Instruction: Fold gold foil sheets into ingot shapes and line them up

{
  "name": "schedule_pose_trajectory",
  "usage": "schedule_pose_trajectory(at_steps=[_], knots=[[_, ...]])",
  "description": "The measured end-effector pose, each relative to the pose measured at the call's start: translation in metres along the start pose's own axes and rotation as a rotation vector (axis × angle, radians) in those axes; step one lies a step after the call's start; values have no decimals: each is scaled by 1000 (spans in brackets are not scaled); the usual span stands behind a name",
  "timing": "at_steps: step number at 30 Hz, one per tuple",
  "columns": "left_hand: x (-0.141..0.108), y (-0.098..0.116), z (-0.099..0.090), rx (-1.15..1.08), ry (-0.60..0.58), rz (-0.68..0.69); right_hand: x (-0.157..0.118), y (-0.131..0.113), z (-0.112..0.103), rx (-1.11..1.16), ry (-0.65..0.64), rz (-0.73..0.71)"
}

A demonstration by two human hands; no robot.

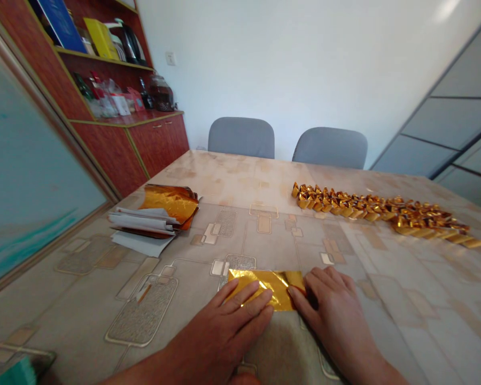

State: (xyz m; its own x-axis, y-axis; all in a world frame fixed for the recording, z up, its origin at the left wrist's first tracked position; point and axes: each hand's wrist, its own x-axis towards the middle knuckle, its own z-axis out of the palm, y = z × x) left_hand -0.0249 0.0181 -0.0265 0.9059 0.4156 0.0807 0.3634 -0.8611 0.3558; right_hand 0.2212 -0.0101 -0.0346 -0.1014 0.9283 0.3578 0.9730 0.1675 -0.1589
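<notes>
A strip of shiny gold foil paper, apparently folded, lies flat on the table near its front edge. My left hand rests palm down across its left part, fingers stretched out over the foil. At the strip's right end, my right hand has its thumb on the foil and its fingers curled in, gripping that end. The right edge of the strip is hidden under these fingers.
To the left lies a stack of loose gold and white paper sheets. Several folded gold foil pieces stand in rows at the right. A patterned cloth covers the table; two grey chairs are behind it, and a red cabinet stands far left.
</notes>
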Motion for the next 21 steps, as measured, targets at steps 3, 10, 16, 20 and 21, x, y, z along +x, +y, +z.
schedule_pose_trajectory(at_steps=[3, 10, 16, 20, 21], knots=[[0, 0, 0, -15, -14, -14, 2, 0, -3, -64, 10, 4], [-1, 0, 0, -42, -17, -34, -5, -20, -13, 15, 62, -268], [-1, -3, -5, -19, -26, -9, -17, -25, -11, 17, -68, -333], [-4, -14, -17, 61, 51, 34, -16, -15, -20, -115, -71, -331], [-5, -17, -20, 89, 95, 27, -15, -14, -22, -129, -64, -334]])
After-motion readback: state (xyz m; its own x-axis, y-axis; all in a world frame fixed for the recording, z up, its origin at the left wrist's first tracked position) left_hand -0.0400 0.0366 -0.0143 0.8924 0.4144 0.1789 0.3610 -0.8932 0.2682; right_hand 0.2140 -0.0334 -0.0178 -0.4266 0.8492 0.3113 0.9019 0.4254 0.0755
